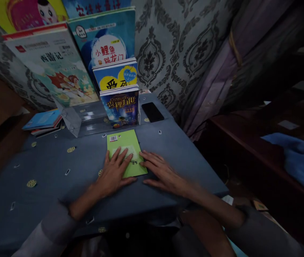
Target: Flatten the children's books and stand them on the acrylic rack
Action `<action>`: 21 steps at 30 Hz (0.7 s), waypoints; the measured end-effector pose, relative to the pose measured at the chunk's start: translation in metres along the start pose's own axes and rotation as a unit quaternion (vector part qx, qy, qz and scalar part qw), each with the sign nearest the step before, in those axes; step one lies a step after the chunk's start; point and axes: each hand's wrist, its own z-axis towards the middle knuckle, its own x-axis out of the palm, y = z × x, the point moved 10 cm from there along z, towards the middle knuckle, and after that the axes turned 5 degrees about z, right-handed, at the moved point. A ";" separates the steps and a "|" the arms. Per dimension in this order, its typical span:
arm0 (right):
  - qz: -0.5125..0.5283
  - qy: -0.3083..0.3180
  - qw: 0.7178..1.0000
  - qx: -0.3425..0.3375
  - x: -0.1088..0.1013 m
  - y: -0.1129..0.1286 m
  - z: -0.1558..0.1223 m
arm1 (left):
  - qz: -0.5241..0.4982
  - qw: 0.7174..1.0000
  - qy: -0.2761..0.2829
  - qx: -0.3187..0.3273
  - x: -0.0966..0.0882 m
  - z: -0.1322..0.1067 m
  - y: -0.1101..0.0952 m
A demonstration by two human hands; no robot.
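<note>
A thin green book (126,139) lies on the table with its barcode side up. My left hand (116,169) rests on its lower left part, fingers spread across the cover and thumb stretched out below the near edge. Along the right edge of the book, my right hand (161,169) lies with fingers extended, the fingertips touching or just beside that edge. Neither hand grips anything. Part of the printed text on the cover is hidden under my left fingers.
Beyond the green book, a clear acrylic stand (90,121) holds several upright books, among them a dark blue one (121,107). A black phone (152,111) lies to its right. A small pile of books (45,119) sits at the left. The patterned tablecloth (61,189) covers the table.
</note>
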 end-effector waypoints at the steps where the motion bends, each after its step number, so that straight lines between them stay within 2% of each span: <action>1: -0.003 0.010 1.000 0.001 0.002 -0.001 0.004 | 0.004 1.000 0.001 -0.015 0.001 -0.001 0.003; 7: -0.004 0.061 0.997 0.037 0.011 -0.014 0.037 | -0.017 0.999 0.012 -0.032 0.006 -0.007 0.005; 12: -0.040 0.084 0.991 0.095 0.012 -0.052 0.092 | -0.023 0.999 0.020 -0.031 0.005 -0.010 0.006; 15: -0.060 0.062 0.992 0.097 0.011 -0.072 0.121 | -0.023 0.999 0.030 -0.039 0.002 -0.012 0.005; 18: -0.062 0.029 0.994 0.082 0.013 -0.080 0.130 | -0.016 0.998 0.040 -0.041 -0.001 -0.017 0.001; 21: -0.045 0.017 0.997 0.062 0.017 -0.076 0.122 | -0.007 0.998 0.054 -0.037 -0.001 -0.025 -0.007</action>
